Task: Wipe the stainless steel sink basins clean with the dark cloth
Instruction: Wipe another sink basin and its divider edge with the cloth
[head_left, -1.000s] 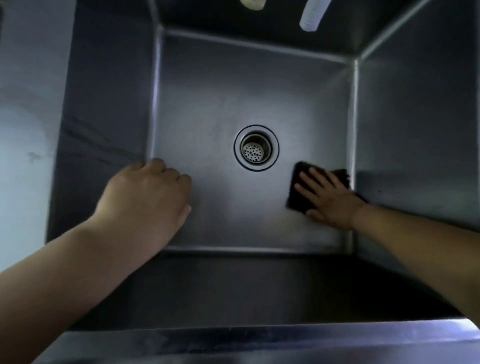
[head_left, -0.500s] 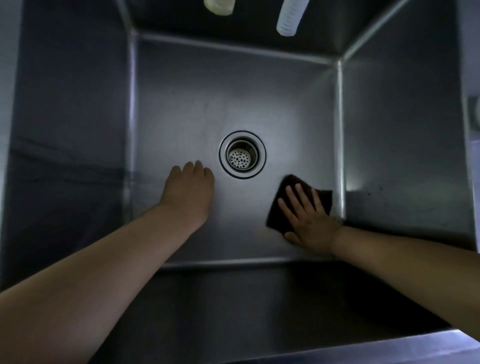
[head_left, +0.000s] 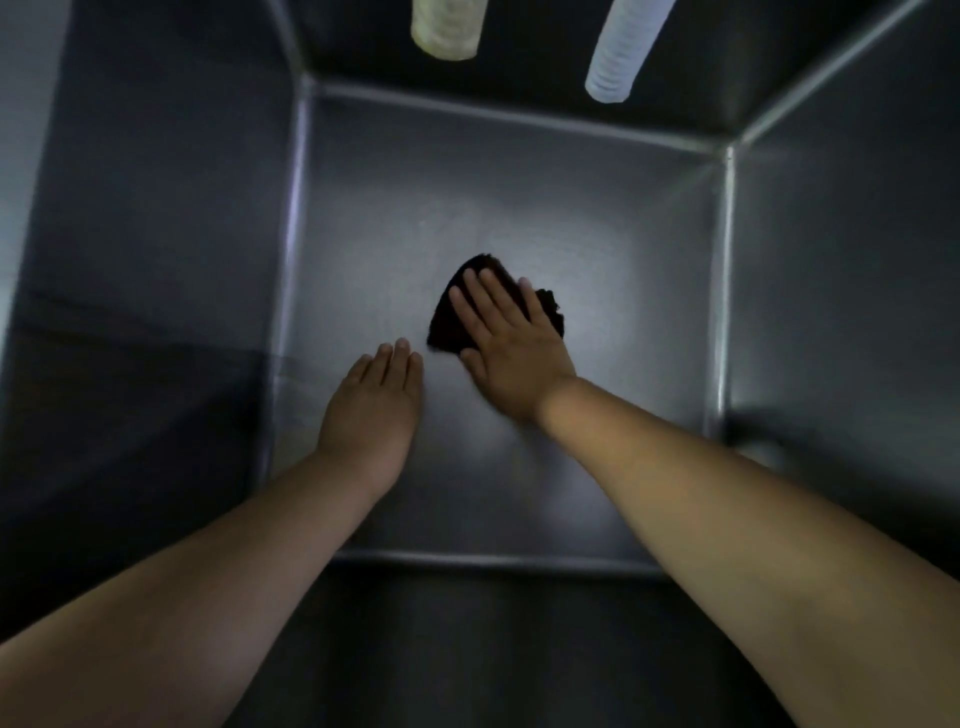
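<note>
I look straight down into a deep stainless steel sink basin (head_left: 597, 218). The dark cloth (head_left: 448, 321) lies flat on the basin floor near its middle. My right hand (head_left: 506, 343) presses on the cloth with straight, spread fingers. The drain is hidden, covered by the cloth and hand. My left hand (head_left: 376, 405) rests flat on the bare basin floor just left of the cloth, fingers straight and together, not touching the cloth.
Two ribbed hose ends hang over the far wall: a yellowish hose (head_left: 447, 31) and a white hose (head_left: 621, 57). Steep steel walls (head_left: 156, 260) enclose the floor on all sides.
My right hand has slid the cloth from the floor's right side leftward over the drain. My left hand stays flat on the floor just beside it.
</note>
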